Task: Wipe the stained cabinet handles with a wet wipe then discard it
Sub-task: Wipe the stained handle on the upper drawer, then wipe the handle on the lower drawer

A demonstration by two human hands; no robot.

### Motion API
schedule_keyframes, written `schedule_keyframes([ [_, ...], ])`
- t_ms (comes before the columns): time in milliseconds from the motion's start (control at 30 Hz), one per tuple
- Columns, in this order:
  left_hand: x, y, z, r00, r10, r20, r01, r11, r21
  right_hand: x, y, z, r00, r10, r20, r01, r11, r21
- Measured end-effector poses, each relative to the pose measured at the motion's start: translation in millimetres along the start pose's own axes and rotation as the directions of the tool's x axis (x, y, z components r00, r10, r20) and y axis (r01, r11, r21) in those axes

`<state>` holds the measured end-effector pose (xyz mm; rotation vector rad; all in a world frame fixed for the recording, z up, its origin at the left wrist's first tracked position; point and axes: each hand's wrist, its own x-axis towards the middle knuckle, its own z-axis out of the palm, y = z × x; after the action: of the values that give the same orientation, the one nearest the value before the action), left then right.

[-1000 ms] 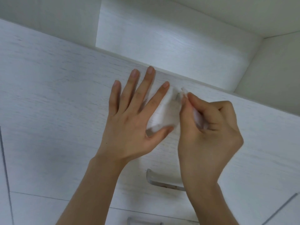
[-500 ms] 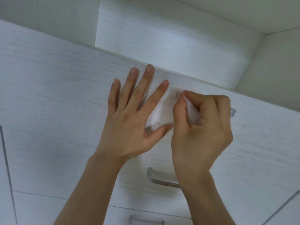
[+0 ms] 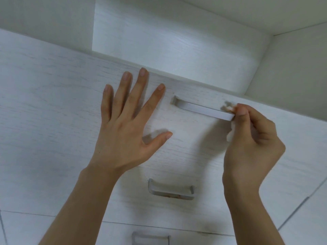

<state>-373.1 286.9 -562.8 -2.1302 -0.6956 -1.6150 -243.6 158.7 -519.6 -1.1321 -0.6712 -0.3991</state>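
A pale, wood-grained cabinet front (image 3: 53, 103) fills the view, seen from below, with a recessed open shelf above it and a plain wall to the right. Three metal bar handles sit on the stacked drawer fronts. The top handle (image 3: 201, 108) runs at a slant from upper left to lower right and looks bright along its face. The middle handle (image 3: 170, 190) lies below it, with reddish-brown stains along its lower edge. The bottom handle (image 3: 150, 238) is cut off by the lower edge of the view. The left hand (image 3: 127, 124) lies flat on the cabinet front just left of the top handle, fingers straight and spread, thumb out to the side, holding nothing. The right hand (image 3: 251, 138) is at the right end of the top handle, fingers curled and thumb pressed forward, pinching a crumpled wet wipe (image 3: 230, 108) against that end of the bar. Only a small part of the wipe shows: a bunched bit above the thumb tip carrying brownish marks, and a white fold below the handle end beside the thumb. The rest of the wipe is hidden inside the hand.
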Motion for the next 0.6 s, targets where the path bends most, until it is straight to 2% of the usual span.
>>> schedule_keyframes([
  [100, -0.9, 1.2, -1.1, 1.0, -0.002, 0.014, 0.002, 1.0, -0.018, -0.7, 0.7, -2.9, 0.993, 0.097, 0.064, -0.103, 0.99, 0.098],
  [167, -4.7, 1.6, -1.7, 0.999, 0.005, 0.037, -0.004, 1.0, -0.022, -1.8, 1.5, -5.8, 0.994, 0.086, 0.061, -0.093, 0.987, 0.13],
  [267, -14.0, -1.2, -2.6, 0.997, 0.047, 0.068, -0.047, 0.999, 0.005, -17.0, 0.5, -4.1, 0.991, -0.095, 0.095, 0.088, 0.993, 0.081],
  [333, -16.6, -5.2, -4.6, 0.994, 0.081, 0.079, -0.084, 0.996, 0.027, -34.6, 1.5, 1.6, 0.951, -0.259, 0.166, 0.261, 0.965, 0.013],
  [367, -17.4, -6.4, -6.5, 0.992, 0.094, 0.088, -0.096, 0.995, 0.024, -42.1, 2.6, 3.4, 0.945, -0.278, 0.171, 0.282, 0.959, 0.005],
  [533, -54.1, -11.5, -17.0, 0.944, 0.256, 0.209, -0.263, 0.965, 0.008, -60.4, 16.1, -5.5, 0.98, -0.14, 0.144, 0.131, 0.989, 0.071],
  [600, -84.6, -15.0, -18.1, 0.94, 0.232, 0.249, -0.246, 0.969, 0.027, -69.2, 23.8, -12.9, 0.986, -0.094, 0.138, 0.087, 0.995, 0.056],
])
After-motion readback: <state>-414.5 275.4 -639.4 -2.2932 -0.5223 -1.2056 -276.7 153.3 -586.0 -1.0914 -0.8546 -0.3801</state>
